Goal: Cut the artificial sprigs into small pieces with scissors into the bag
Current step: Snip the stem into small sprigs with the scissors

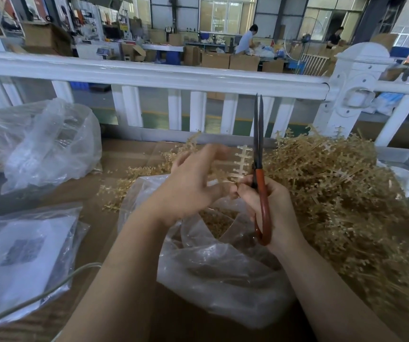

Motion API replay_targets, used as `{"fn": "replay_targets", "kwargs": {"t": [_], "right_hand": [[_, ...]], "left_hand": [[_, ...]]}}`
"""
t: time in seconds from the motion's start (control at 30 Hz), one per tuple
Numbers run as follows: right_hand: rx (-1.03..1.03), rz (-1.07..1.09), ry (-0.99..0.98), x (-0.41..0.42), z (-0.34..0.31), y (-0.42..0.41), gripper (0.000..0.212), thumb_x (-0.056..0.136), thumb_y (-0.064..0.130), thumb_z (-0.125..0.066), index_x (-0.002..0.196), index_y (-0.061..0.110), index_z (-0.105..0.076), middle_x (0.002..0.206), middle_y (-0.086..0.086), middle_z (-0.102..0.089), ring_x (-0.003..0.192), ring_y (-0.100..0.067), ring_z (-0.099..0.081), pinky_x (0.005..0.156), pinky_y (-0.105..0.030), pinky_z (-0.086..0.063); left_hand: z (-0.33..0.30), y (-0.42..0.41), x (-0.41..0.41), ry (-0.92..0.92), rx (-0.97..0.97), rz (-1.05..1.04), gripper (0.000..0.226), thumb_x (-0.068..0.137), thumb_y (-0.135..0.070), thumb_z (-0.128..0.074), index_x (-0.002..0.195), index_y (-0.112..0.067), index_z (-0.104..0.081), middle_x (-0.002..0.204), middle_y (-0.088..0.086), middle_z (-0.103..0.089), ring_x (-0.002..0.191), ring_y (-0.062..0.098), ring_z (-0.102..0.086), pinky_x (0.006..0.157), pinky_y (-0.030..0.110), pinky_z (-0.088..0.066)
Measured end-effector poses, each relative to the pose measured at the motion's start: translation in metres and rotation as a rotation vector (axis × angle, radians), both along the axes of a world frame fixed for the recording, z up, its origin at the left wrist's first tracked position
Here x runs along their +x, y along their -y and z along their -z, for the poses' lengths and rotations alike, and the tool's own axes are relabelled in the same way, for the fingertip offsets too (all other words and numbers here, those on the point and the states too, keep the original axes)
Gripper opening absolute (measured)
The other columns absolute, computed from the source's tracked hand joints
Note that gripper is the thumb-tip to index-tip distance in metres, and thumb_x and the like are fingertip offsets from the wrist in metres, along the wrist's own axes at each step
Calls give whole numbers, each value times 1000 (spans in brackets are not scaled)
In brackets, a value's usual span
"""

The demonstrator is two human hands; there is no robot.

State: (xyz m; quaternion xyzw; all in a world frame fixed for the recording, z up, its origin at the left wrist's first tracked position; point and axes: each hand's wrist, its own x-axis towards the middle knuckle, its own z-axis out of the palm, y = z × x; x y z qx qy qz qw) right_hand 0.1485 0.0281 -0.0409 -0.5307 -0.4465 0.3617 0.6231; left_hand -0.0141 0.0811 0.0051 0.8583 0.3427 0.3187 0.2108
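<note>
A crumpled clear bag (50, 141) and a flat plastic packet (23, 255) lie at the bench's (129, 156) left. The left hand (188, 186), blurred, has its fingers spread and relaxed above the open clear bag of cut pieces (223, 267). The right hand (272, 208) grips red-handled scissors (260, 174), blades upright and closed, pinching a stripped pale sprig stem (241, 161). A heap of tan artificial sprigs (341, 193) fills the right.

Red-handled scissors (260, 169) stand upright, blades nearly closed, above an open clear plastic bag (223, 272) holding tan cut pieces (217, 222). A pale stripped sprig (241, 162) stands just left of the blades. A tan sprig heap (341, 188) lies to the right.
</note>
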Motion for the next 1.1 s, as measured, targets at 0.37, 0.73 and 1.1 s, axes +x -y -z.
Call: {"fn": "replay_targets", "kwargs": {"t": [0.37,0.73,1.1], "right_hand": [[74,-36,3,1,-2,6,18,90,15,-75,79,28,-78,63,13,-68,52,4,-60,51,-7,-44],[-1,32,-16,-2,3,2,13,75,26,-87,79,26,-75,72,7,-73,57,0,-62,50,-12,-46],[0,18,9,0,7,2,9,86,14,-81,86,18,-72,61,11,-66,49,2,-57,46,-11,-43]], "left_hand": [[9,-5,2,201,-421,19,16,91,-26,-71,78,-18,-75,58,-7,-57,52,6,-48,55,18,-41],[17,-7,2,244,-609,33,29,73,-51,-74,75,-22,-77,67,-6,-69,60,4,-60,60,17,-48],[25,-11,-3,308,-797,83,5,83,-9,-76,79,-10,-74,75,4,-75,65,10,-69,62,20,-50]]}}
